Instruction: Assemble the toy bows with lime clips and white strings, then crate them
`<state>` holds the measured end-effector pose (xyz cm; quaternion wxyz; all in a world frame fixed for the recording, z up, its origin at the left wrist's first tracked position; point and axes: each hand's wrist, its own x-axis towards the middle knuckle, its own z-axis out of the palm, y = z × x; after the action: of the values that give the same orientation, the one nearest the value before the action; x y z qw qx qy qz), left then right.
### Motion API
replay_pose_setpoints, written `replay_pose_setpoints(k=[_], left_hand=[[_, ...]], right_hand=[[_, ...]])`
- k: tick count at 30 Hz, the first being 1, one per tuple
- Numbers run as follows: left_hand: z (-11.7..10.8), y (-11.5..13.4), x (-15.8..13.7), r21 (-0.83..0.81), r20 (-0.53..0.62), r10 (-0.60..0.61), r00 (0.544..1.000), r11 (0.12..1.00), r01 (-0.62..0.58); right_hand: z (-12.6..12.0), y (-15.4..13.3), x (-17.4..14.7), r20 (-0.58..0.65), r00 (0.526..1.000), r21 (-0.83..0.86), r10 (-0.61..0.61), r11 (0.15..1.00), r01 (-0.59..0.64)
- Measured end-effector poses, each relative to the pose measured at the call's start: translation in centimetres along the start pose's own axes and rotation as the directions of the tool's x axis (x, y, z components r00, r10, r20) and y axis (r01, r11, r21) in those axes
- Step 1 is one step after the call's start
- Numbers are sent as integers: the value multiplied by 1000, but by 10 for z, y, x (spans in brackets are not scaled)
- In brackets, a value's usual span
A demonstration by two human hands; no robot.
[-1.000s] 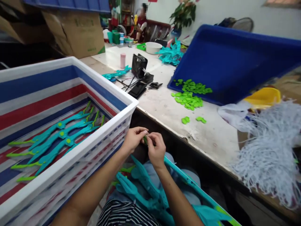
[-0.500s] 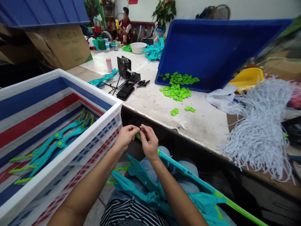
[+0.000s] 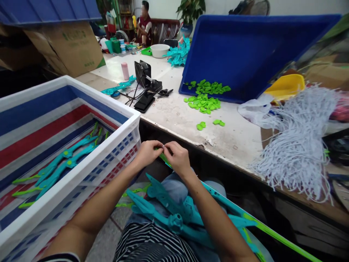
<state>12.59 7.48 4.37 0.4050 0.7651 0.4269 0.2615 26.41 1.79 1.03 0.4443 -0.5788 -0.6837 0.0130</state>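
My left hand and my right hand meet fingertip to fingertip in front of the table edge, both closed in a pinch. Between them shows a tiny bit of thin white string; most of it is hidden by the fingers. Just under the hands starts the green end of a long teal and green plastic strip, which passes beneath my right forearm towards the lower right. Several teal plastic pieces with green tips lie across my lap.
At left stands a white crate holding teal-green assemblies. On the table are green plastic pieces, a tilted blue bin, a black phone, a small fan and a bundle of white strings. A person sits far back.
My hands have drawn closer, their fingertips now touching, and the right hand has turned slightly. The view has shifted a little; the pieces on my lap look much the same.
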Motion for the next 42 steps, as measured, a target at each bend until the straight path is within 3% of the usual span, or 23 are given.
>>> replay_pose_setpoints(k=[4,6,9,11,13,15,17,19,20,22,25,27,29,32,34,36,38,40,42], left_hand=[[4,4,-2,270,-10,46,999,962,-41],[6,5,0,329,-23,65,998,943,-54],[11,4,11,242,-82,66,995,969,-44],[13,1,22,114,-102,56,993,992,-44],[14,-3,30,0,-101,40,994,999,-40],[16,-4,33,-53,-119,40,992,997,-47],[22,-1,26,-3,-219,115,969,993,-119],[34,7,10,140,-305,299,904,953,-268],[43,13,0,224,-277,422,863,902,-369],[66,24,-20,348,-47,641,766,730,-588],[103,44,-40,418,365,703,610,462,-782],[116,62,-39,464,485,646,590,382,-799],[109,83,-28,492,527,596,606,367,-789],[51,116,-4,557,438,566,699,439,-705],[-17,130,4,609,265,566,781,530,-590],[-99,128,-1,638,44,540,840,632,-440],[-181,107,-24,640,-222,481,848,728,-246],[-253,65,-62,673,-417,401,816,740,-21],[-303,6,-110,611,-597,220,771,748,260]], right_hand=[[-3,12,2,31,996,-108,86,991,-82],[-9,14,2,-22,987,-147,156,976,-158],[-30,9,-12,-188,964,-91,186,974,-205],[-51,9,-39,-223,962,-81,156,981,-178],[-71,19,-77,-135,980,-190,149,966,-173],[-89,38,-120,6,971,-383,239,897,-218],[-101,60,-156,104,915,-519,390,806,-285],[-109,76,-178,161,854,-554,494,762,-336],[-111,80,-183,179,840,-544,513,763,-350],[-117,79,-182,170,852,-507,494,786,-355],[-130,61,-162,124,918,-428,376,855,-292],[-144,45,-141,105,958,-382,267,900,-209],[-158,27,-114,60,986,-361,158,924,-126],[-171,-6,-65,-102,994,-405,-35,914,-9],[-170,-30,-36,-226,945,-464,-236,879,109],[-161,-47,-19,-312,869,-502,-383,843,191],[-146,-48,-20,-310,869,-482,-386,852,206],[-128,-33,-38,-195,946,-416,-260,895,161],[-111,-7,-69,-25,996,-344,-91,936,77]])
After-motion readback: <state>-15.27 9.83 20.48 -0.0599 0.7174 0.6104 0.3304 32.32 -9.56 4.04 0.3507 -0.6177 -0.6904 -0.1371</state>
